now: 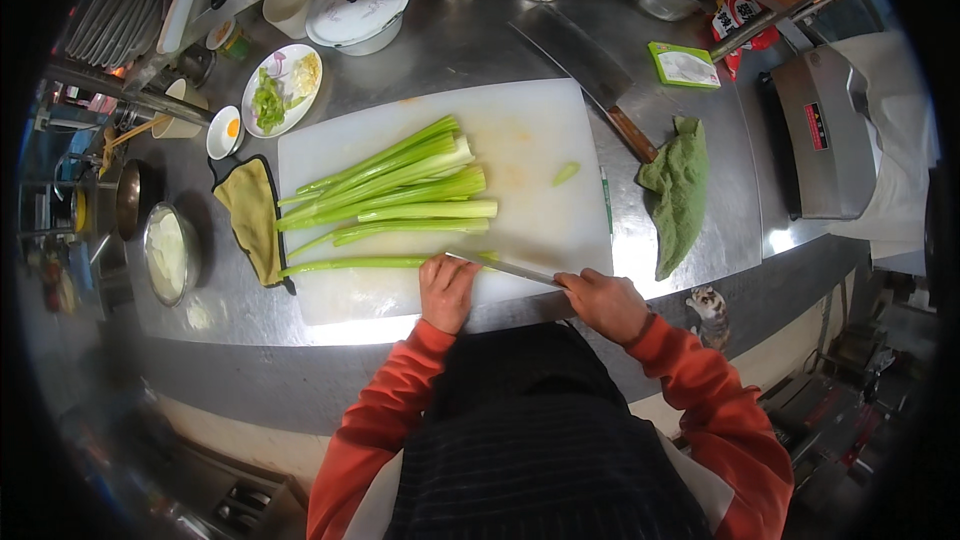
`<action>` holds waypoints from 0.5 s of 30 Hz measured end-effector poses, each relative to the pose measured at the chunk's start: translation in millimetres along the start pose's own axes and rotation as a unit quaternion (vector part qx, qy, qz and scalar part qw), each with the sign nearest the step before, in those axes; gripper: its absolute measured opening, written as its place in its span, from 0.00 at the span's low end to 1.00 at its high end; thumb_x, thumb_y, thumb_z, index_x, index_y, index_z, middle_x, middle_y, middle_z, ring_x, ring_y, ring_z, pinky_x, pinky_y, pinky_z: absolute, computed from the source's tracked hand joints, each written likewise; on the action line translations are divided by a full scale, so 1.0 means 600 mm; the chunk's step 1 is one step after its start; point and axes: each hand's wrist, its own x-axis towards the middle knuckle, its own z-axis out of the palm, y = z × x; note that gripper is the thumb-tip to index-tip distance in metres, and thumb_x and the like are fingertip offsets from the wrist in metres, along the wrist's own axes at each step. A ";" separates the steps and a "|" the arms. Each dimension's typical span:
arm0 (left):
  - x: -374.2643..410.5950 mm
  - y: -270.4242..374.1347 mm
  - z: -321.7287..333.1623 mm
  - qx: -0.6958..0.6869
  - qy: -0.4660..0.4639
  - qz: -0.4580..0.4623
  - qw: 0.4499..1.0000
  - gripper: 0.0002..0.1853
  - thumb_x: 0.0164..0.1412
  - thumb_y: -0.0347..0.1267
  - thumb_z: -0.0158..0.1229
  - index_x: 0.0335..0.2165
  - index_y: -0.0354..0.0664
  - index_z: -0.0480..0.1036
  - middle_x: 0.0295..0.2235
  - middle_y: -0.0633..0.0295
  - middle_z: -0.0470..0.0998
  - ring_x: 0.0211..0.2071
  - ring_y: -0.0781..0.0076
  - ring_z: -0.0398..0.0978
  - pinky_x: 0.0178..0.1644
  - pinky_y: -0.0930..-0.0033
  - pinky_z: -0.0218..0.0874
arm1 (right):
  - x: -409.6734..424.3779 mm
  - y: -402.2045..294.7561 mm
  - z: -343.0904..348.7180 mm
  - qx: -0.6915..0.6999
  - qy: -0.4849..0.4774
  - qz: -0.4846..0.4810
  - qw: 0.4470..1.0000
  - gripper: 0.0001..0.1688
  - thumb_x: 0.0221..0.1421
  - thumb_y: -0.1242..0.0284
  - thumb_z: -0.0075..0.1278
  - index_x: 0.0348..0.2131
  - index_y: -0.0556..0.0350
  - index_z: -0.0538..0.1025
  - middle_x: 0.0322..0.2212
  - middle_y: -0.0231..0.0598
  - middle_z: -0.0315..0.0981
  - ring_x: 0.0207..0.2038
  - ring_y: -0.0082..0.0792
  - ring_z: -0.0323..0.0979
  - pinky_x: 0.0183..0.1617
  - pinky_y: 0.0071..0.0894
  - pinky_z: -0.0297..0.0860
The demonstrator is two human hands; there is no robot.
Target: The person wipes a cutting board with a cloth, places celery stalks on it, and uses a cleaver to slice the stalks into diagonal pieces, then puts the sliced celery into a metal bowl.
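My left hand [446, 294] is at the near side of a white cutting board [536, 112], its fingers closed over a single celery stalk [352, 264]. In my right hand [606, 305] is a knife [514, 270], its handle mostly covered by my fingers. I see its blade nearly edge-on, slanting across the stalk's right part, with the far end touching or very close to my left fingertips. Beyond my hands, several celery stalks [405, 165] lie side by side, thick ends to the right. A small celery piece [565, 173] rests apart on the board's right.
A cleaver [585, 64] lies behind the board, near a green cloth [677, 195]. To the left are a yellow cloth [251, 221], a metal bowl [171, 255], an egg cup-sized bowl [224, 133] and a plate of chopped food [281, 90]. A cat [709, 313] is below the counter's right edge.
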 end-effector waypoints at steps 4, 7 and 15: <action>0.000 -0.001 0.001 0.016 0.022 0.002 1.000 0.14 0.44 0.21 0.63 0.34 0.44 0.80 0.37 0.64 0.75 0.40 0.58 0.70 0.45 0.58 0.60 | 0.011 -0.020 -0.025 -0.028 -0.023 -0.011 0.999 0.12 0.59 0.72 0.49 0.43 0.51 0.75 0.23 0.40 0.71 0.20 0.45 0.74 0.22 0.41 0.71; 0.002 0.001 0.002 0.018 0.023 0.001 1.000 0.14 0.43 0.21 0.63 0.33 0.44 0.80 0.37 0.65 0.75 0.39 0.59 0.70 0.45 0.59 0.60 | 0.014 -0.023 -0.027 -0.032 -0.028 -0.011 0.999 0.13 0.59 0.72 0.49 0.44 0.51 0.75 0.24 0.40 0.71 0.20 0.45 0.74 0.21 0.41 0.71; 0.001 -0.001 0.000 0.013 0.029 0.005 0.999 0.14 0.42 0.22 0.63 0.33 0.43 0.80 0.38 0.66 0.75 0.39 0.60 0.70 0.44 0.59 0.61 | 0.022 -0.023 -0.042 -0.037 -0.067 -0.004 0.997 0.14 0.58 0.71 0.50 0.45 0.50 0.74 0.25 0.41 0.71 0.21 0.46 0.75 0.23 0.42 0.72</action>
